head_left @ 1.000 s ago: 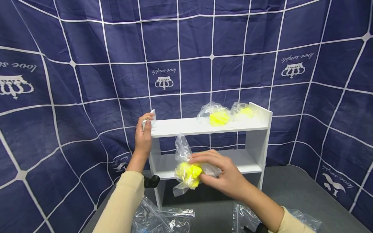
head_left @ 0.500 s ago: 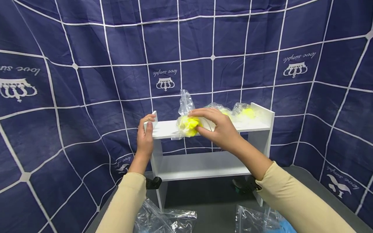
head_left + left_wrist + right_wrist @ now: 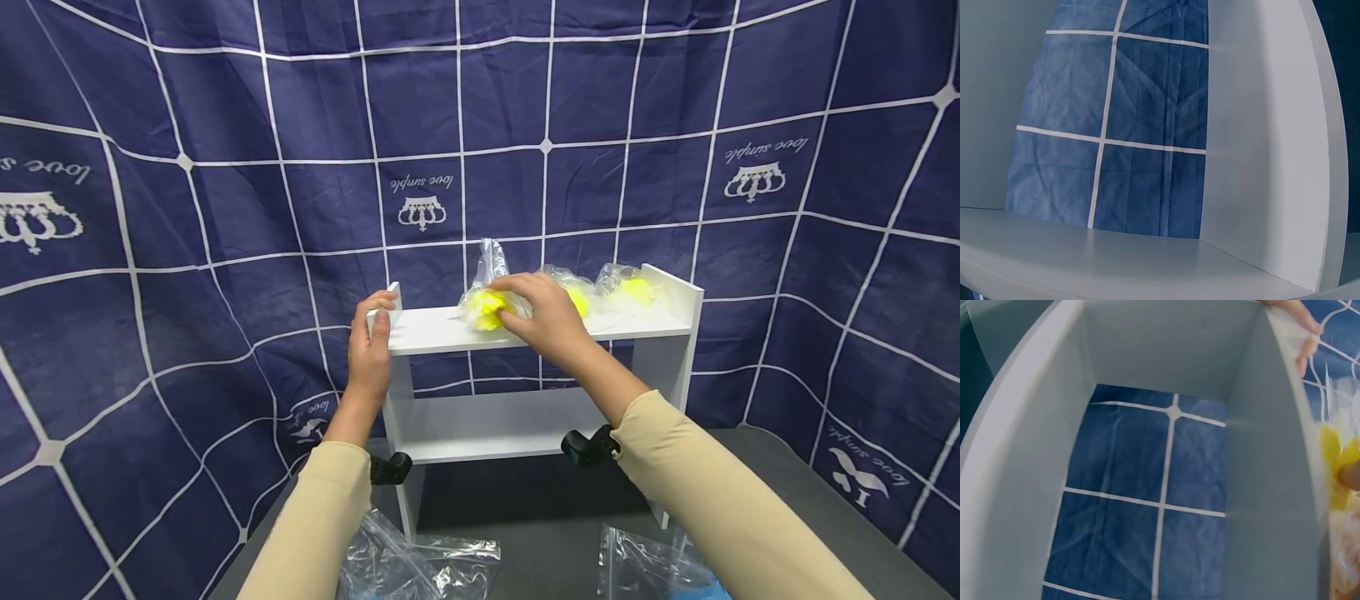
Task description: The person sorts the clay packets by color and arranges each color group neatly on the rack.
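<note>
My right hand [image 3: 553, 321] pinches a clear plastic bag with a bright yellow lump [image 3: 484, 310] inside, on or just above the white shelf unit's top board [image 3: 427, 333]. The bag's loose end stands up above the fingers. At the right edge of the right wrist view, a fingertip presses on the yellow lump [image 3: 1332, 453]. My left hand [image 3: 369, 354] grips the unit's upper left end, thumb in front and fingers over the side panel. Two more bagged yellow lumps sit on the top board to the right, one [image 3: 577, 300] partly behind my right hand, the other [image 3: 636, 289] farther right.
The unit's lower board [image 3: 487, 425] lies beneath, between upright side panels [image 3: 660, 375]. Clear zip bags [image 3: 420, 558] lie on the dark grey surface [image 3: 540, 542] at front left. More bags with something blue [image 3: 697, 590] lie at front right. A blue gridded cloth [image 3: 502, 100] hangs behind.
My right hand has lifted the bagged yellow lump from in front of the lower board to the top board, then slightly farther back and right. My left hand keeps its place on the unit.
</note>
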`<action>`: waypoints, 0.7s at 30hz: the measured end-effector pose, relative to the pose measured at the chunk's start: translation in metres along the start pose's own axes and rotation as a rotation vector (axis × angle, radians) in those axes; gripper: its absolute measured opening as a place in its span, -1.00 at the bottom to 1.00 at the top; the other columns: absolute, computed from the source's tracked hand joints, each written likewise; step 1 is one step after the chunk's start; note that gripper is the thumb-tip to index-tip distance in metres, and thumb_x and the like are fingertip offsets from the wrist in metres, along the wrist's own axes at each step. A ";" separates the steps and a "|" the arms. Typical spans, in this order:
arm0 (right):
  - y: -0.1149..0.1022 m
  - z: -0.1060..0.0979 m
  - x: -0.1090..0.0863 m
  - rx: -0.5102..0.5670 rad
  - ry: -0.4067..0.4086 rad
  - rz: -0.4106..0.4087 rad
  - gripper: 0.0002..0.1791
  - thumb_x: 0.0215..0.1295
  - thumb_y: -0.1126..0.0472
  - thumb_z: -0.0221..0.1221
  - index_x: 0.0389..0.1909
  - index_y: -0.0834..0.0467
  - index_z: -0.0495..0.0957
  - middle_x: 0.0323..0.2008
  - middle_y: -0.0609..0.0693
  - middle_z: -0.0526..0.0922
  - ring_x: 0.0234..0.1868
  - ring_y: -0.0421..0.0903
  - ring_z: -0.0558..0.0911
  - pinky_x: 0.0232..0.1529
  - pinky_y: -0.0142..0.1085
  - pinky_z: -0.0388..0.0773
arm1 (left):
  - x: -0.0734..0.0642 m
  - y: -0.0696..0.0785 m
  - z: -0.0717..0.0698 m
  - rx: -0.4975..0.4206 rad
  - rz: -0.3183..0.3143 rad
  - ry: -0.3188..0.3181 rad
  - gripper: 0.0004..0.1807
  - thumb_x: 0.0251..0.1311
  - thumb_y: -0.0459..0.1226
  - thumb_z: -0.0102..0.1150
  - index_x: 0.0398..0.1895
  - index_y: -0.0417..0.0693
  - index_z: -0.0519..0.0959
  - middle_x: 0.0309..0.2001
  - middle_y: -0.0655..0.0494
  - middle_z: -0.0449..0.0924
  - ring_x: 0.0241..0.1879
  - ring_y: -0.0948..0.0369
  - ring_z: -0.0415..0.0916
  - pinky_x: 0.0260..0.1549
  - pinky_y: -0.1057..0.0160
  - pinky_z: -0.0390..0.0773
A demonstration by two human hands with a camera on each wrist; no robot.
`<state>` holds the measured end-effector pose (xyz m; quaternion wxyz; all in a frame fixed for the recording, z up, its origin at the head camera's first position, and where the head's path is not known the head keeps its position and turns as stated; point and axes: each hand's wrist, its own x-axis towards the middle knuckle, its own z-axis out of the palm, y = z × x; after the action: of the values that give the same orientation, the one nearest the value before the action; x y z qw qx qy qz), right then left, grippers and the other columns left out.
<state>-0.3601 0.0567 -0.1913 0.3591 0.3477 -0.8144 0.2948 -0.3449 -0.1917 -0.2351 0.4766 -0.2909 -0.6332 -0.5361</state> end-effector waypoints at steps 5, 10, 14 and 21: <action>-0.001 0.008 0.001 -0.059 -0.080 0.105 -0.61 0.19 0.17 0.23 0.08 -0.03 0.59 0.09 -0.06 0.64 0.19 0.03 0.50 0.23 -0.05 0.39 | 0.001 0.001 0.000 0.001 0.000 -0.004 -0.77 0.36 -0.44 -0.24 -0.16 -0.56 0.34 0.09 -0.46 0.41 0.22 -0.11 0.32 0.25 0.39 0.20; -0.005 0.009 0.003 -0.118 -0.166 0.130 -0.57 0.25 0.13 0.17 0.17 -0.06 0.53 0.15 -0.05 0.61 0.22 0.06 0.49 0.20 -0.06 0.43 | 0.001 0.002 -0.001 -0.013 -0.038 -0.007 -0.77 0.37 -0.44 -0.25 -0.15 -0.55 0.33 0.10 -0.42 0.41 0.24 0.01 0.33 0.26 0.37 0.19; -0.007 0.008 0.004 -0.165 -0.190 0.118 -0.54 0.27 0.09 0.12 0.22 -0.10 0.49 0.19 -0.06 0.58 0.25 0.07 0.46 0.24 -0.05 0.38 | 0.002 0.004 -0.001 -0.027 -0.060 -0.012 -0.76 0.38 -0.42 -0.26 -0.15 -0.55 0.32 0.12 -0.43 0.39 0.26 -0.01 0.31 0.27 0.35 0.18; -0.006 0.011 -0.002 -0.227 -0.121 0.063 -0.45 0.23 -0.01 0.10 0.29 -0.14 0.40 0.27 -0.13 0.50 0.30 0.03 0.40 0.26 -0.02 0.33 | 0.001 -0.013 -0.002 -0.050 -0.060 0.006 -0.74 0.40 -0.38 -0.24 -0.14 -0.52 0.33 0.14 -0.38 0.40 0.27 0.04 0.31 0.28 0.35 0.17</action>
<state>-0.3583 0.0457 -0.1973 0.3369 0.2965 -0.8731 0.1903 -0.3560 -0.1968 -0.2398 0.4548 -0.2817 -0.6266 -0.5666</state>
